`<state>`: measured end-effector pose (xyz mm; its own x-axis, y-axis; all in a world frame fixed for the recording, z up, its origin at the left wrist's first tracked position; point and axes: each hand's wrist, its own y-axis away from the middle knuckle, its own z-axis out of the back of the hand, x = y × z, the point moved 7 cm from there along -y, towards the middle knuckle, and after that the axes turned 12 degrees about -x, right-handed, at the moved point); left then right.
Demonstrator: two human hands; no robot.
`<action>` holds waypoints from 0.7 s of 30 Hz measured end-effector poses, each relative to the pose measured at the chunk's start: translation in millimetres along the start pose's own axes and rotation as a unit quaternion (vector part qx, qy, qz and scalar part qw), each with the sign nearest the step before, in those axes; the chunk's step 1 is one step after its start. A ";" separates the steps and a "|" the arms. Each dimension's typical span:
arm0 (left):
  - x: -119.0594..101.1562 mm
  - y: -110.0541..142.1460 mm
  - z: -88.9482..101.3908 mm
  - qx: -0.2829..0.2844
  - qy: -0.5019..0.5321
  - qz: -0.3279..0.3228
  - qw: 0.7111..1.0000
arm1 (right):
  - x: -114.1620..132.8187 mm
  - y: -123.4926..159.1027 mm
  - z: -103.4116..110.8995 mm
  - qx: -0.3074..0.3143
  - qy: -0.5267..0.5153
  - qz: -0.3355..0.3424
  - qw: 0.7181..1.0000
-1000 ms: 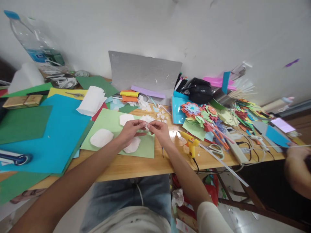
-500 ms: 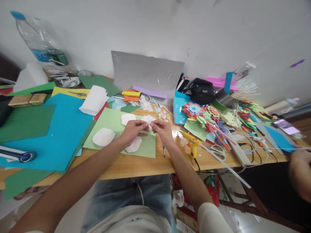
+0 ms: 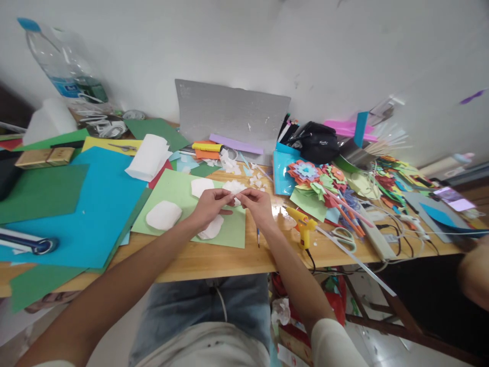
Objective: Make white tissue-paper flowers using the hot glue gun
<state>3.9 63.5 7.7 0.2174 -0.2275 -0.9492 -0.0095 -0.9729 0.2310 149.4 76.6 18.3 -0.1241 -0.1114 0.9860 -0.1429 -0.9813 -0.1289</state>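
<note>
My left hand (image 3: 209,206) and my right hand (image 3: 256,205) meet fingertip to fingertip over the right part of a light green paper sheet (image 3: 183,189). Both pinch a small piece of white paper (image 3: 234,195), mostly covered by the fingers. Just behind it shows a white paper with a ragged edge (image 3: 234,185); I cannot tell whether the two are joined. Rounded white paper cutouts lie on the green sheet: one at the left (image 3: 164,216), one at the back (image 3: 201,187), and one partly under my left hand (image 3: 211,229).
Right of my hands lie a yellow glue gun (image 3: 303,227), scissors (image 3: 344,238) and paper flowers (image 3: 305,172). White scraps (image 3: 257,181) and a yellow cutter (image 3: 207,147) are behind. Blue card (image 3: 103,204) covers the left side. Another person's hand (image 3: 473,272) is at the far right.
My hands stay almost in place, with only a slight shift of the fingers. At the far right, the other person's hand has moved and the blue paper there is bent up.
</note>
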 end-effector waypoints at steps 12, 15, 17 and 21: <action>-0.6 0.7 -0.4 0.008 -0.011 -0.005 1.000 | 3.3 1.2 0.3 0.003 -0.014 0.008 1.000; -1.3 -0.4 0.8 0.003 -0.013 -0.016 1.000 | 7.0 1.5 -0.3 0.006 0.006 0.024 1.000; -1.5 -1.3 2.4 -0.006 -0.014 -0.019 1.000 | 8.6 1.6 0.5 0.002 0.016 0.027 1.000; -3.0 -2.1 5.4 -0.025 -0.007 -0.021 0.999 | 10.5 1.9 4.7 -0.026 0.012 0.014 0.999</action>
<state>-2.0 66.0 8.9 0.2038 -0.1873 -0.9609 0.0486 -0.9784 0.2010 152.5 72.8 28.9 -0.1524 -0.1349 0.9791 -0.1903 -0.9681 -0.1630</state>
